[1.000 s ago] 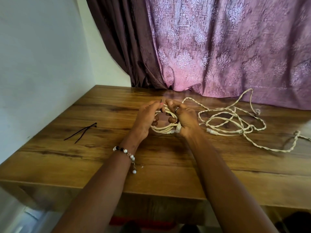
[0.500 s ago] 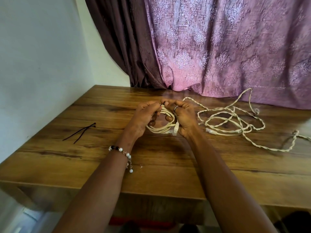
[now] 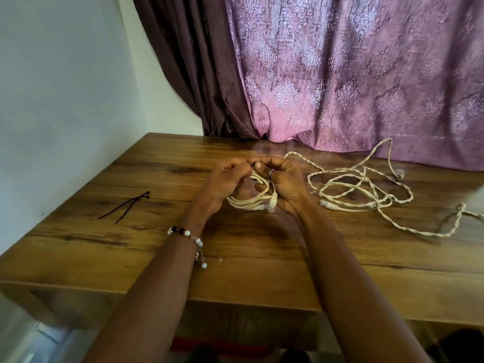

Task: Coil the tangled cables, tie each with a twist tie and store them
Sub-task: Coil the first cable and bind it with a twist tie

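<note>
Elsewhere on the worktop (image 3: 262, 263), a loose tangle of cream cables (image 3: 361, 189) was spread to the right of the hands, reaching toward the far right edge, with one twisted strand (image 3: 429, 233) trailed nearer and off to the right. Two black twist ties (image 3: 125, 208) were laid crossed near the left edge, well apart from the hands. Nothing was placed between the hands and the near edge except bare wood.

A small coiled cable (image 3: 251, 201) was held at the middle of the worktop, between the two hands, its lower loops hung close to the wood and a clear connector (image 3: 273, 204) pointed down at its right side. The left hand (image 3: 222, 184) was closed around the coil's left side, its fingers (image 3: 237, 163) curled over the top. The right hand (image 3: 285, 184) was closed on the right side, a ring (image 3: 271, 173) worn on one finger. The fingertips of both hands were brought together at the top of the coil, where something small and dark was pinched; what it was could not be told. A beaded bracelet (image 3: 187, 235) was worn on the left wrist.

The worktop was of brown wood with dark grain. A pale wall (image 3: 60, 87) was seen on the left, and a patterned purple curtain (image 3: 353, 74) was hung behind the far edge.
</note>
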`<state>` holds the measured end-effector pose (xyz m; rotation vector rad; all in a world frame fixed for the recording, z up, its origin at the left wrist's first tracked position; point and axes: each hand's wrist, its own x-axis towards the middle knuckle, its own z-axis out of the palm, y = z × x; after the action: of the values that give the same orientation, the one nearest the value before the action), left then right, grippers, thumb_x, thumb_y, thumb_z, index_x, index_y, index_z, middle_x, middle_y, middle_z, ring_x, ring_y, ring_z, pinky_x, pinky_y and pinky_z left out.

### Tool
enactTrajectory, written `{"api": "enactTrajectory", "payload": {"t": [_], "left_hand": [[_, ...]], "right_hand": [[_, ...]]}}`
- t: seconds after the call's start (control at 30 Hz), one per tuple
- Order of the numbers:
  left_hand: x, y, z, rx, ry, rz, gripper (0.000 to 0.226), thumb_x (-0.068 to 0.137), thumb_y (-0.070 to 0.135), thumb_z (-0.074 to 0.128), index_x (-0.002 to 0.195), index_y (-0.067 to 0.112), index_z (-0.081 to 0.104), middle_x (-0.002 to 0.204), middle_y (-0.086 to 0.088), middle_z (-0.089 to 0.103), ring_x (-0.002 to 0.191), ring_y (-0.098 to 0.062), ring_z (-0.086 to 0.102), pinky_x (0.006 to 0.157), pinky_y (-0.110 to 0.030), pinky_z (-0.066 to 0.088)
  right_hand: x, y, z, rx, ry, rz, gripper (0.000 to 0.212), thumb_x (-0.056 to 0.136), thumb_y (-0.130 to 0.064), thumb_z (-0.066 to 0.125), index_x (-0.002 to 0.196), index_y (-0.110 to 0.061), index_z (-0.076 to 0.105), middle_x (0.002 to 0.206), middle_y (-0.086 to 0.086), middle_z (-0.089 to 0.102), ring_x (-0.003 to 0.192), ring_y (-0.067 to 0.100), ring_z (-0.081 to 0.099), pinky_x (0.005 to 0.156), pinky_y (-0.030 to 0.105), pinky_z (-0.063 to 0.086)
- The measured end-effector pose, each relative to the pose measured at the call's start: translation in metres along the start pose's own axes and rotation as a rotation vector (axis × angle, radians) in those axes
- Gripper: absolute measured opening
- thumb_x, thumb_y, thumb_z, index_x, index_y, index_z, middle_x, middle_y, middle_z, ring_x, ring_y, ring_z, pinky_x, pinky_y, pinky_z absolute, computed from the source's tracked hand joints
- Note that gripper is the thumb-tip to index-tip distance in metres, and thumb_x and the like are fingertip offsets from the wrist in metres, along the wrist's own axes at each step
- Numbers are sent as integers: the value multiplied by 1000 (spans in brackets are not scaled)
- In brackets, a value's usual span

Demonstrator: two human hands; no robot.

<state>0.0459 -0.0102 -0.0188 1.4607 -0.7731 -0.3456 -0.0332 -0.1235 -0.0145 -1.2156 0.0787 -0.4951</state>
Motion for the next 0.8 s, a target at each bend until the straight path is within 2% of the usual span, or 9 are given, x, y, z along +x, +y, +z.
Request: {"api": "enactTrajectory", "payload": {"t": [0.07, 0.2, 0.33, 0.4, 0.53, 0.7, 0.8], "left_hand": [[0, 0, 0, 5, 4, 3, 40, 89, 4, 50, 53, 19, 46, 48, 5, 39, 42, -5, 32, 39, -16, 24], [1, -1, 1, 22, 11, 9, 38, 89, 5, 51, 53, 18, 48, 53, 0, 39, 43, -6, 32, 41, -16, 24], [0, 0, 1, 76, 8, 39, 32, 89, 8, 53, 57, 13, 52, 58, -8, 40, 46, -8, 34, 41, -17, 25], [-1, 0, 0, 80, -6, 41, 32, 89, 10, 55, 57, 13, 56, 56, -6, 43, 47, -10, 36, 42, -18, 25], [0, 0, 0, 66, -23, 29, 27, 88, 11, 61, 61, 10, 62, 45, 10, 49, 43, -5, 36, 41, -18, 25], [0, -1, 2, -102, -17, -26, 14, 85, 12, 67, 73, 5, 69, 56, 4, 64, 41, -4, 38, 39, -15, 26], [0, -1, 4, -187, -8, -49, 10, 81, 9, 70, 73, 3, 70, 58, -2, 66, 39, -5, 41, 38, -14, 25]], "right_hand": [[1, 1, -1, -17, -4, -10, 19, 90, 11, 49, 106, 15, 59, 64, 6, 67, 47, 8, 60, 45, 15, 48], [2, 2, -1, -55, -3, -30, 16, 89, 12, 50, 91, 5, 65, 62, 4, 68, 47, 7, 60, 44, 15, 47], [3, 2, -3, -80, 2, -51, 17, 88, 13, 52, 89, 3, 66, 63, 5, 69, 50, 10, 63, 44, 16, 47], [2, 2, -3, -112, 3, -60, 19, 88, 13, 52, 87, 2, 67, 63, 4, 70, 52, 11, 64, 45, 16, 47], [3, 0, -6, -136, 2, -54, 18, 87, 13, 53, 86, 1, 68, 62, 4, 70, 49, 11, 61, 41, 17, 46], [3, -4, -9, -93, 24, -21, 16, 86, 11, 55, 87, 2, 68, 64, 4, 70, 47, 10, 59, 41, 16, 46], [1, -7, -10, -69, 22, 8, 12, 87, 10, 56, 91, 5, 66, 60, 5, 68, 38, 9, 53, 36, 15, 40]]}}
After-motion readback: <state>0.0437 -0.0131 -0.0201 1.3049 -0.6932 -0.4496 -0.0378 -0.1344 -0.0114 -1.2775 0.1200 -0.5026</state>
